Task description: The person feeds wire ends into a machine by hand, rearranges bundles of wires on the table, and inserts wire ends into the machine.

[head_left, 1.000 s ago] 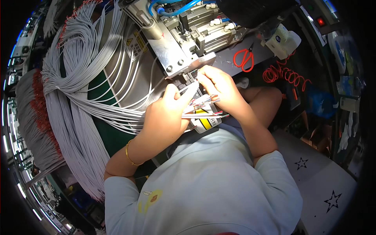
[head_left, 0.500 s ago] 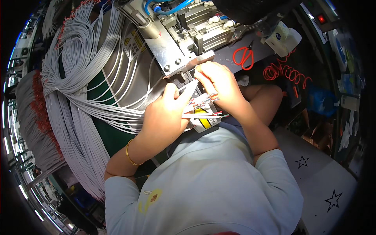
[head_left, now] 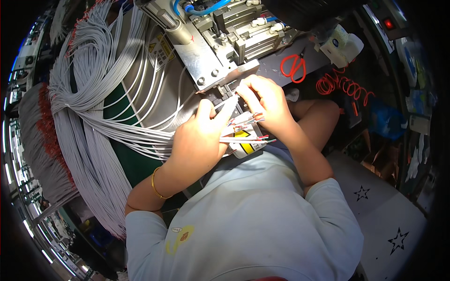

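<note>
My left hand is closed around several grey cables, whose stripped ends with red, white and blue inner wires stick out past its palm toward the right. Its thumb and index finger point up at the metal press machine. Close by, my right hand has its fingertips pinched together at the end of one cable, just below the machine's front block. What exactly lies between those fingertips is too small and partly hidden. Under the wire ends sits a white plate with a yellow warning label.
A large looped bundle of grey cables fills the left side. Red-handled scissors lie right of the machine, near a coiled red hose and a white container. Blue air tubes run along the machine's top.
The fingertips of my right hand have shifted slightly down and right. My left hand keeps its grip on the cables almost unmoved.
</note>
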Motion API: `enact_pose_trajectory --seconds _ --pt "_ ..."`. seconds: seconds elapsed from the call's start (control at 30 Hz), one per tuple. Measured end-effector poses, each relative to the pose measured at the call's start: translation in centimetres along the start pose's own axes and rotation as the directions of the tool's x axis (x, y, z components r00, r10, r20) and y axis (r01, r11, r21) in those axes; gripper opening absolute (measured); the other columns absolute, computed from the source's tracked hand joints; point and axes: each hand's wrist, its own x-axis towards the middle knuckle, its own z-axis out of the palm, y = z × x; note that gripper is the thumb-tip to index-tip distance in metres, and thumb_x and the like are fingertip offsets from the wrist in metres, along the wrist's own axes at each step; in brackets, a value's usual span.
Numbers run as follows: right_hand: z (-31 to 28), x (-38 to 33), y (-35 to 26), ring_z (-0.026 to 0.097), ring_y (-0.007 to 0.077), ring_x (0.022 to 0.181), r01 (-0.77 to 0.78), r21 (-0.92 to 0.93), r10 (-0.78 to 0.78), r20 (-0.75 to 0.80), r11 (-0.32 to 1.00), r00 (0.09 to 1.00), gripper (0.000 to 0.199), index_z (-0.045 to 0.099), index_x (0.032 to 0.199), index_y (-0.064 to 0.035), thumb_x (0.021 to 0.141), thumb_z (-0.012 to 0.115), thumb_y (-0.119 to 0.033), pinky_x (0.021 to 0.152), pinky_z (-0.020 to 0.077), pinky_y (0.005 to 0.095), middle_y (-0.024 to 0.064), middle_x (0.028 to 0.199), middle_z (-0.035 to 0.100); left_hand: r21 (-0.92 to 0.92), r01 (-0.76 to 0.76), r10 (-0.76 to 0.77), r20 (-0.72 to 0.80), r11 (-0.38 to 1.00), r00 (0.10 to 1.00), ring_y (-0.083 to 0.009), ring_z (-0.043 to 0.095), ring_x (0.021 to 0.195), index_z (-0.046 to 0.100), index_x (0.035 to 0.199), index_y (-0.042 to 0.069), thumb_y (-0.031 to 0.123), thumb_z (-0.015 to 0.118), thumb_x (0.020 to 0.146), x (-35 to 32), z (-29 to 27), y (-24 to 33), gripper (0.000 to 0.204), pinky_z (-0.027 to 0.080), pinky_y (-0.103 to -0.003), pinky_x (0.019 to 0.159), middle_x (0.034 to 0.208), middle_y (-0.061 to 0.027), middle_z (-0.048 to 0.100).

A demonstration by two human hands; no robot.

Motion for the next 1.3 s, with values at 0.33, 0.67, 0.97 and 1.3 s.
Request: enact_pose_trajectory --seconds 0.33,0.67,0.97,1.3 --pt "-0.1 0.5 -0.3 0.054 0.0261 0.067 0.003 0.013 -0.003 -0.006 1.000 1.000 0.009 0.061 0.086 -0.0019 0.085 0.063 -0.011 0.066 0.0433 0.0340 0.0093 0.074 0.057 0.009 0.005 -0.005 0.024 1.000 1.000 -0.0250 0.057 0.068 0.054 0.129 0.012 0.020 0.072 0.073 -0.1 0.1 0.1 0.059 0.049 -0.035 0.055 0.090 -0.0110 0.045" --pt "0.0 0.9 -0.4 0.055 0.0218 0.070 0.161 -0.198 -0.171 -0.036 0.967 0.985 0.008 0.059 0.084 -0.0046 0.085 0.063 -0.012 0.069 0.0413 0.0333 0.0059 0.074 0.058 0.035 0.011 -0.012 0.036 0.999 0.999 -0.0254 0.057 0.069 0.053 0.130 0.011 0.020 0.072 0.073 -0.1 0.0 0.4 0.060 0.049 -0.035 0.056 0.089 -0.0115 0.045" --pt "-1.1 0.8 -1.9 0.043 0.0051 0.063 -0.302 0.146 0.270 0.202 0.942 0.941 0.018 0.055 0.088 -0.0004 0.096 0.053 -0.016 0.056 0.0381 0.0225 0.0003 0.071 0.049 0.032 -0.002 0.002 0.012 0.999 1.000 -0.0253 0.057 0.069 0.054 0.129 0.010 0.019 0.071 0.073 -0.1 0.0 0.3 0.060 0.049 -0.035 0.056 0.090 -0.0117 0.045" --pt "-0.3 0.1 -1.1 0.045 0.0064 0.066 -0.293 0.300 0.259 0.148 0.908 0.955 0.015 0.054 0.089 -0.0008 0.096 0.054 -0.015 0.060 0.0402 0.0230 0.0000 0.074 0.049 0.038 -0.008 0.007 0.032 0.999 0.999 -0.0255 0.058 0.070 0.053 0.129 0.010 0.019 0.072 0.071 -0.1 0.0 0.2 0.061 0.050 -0.034 0.057 0.091 -0.0123 0.046"
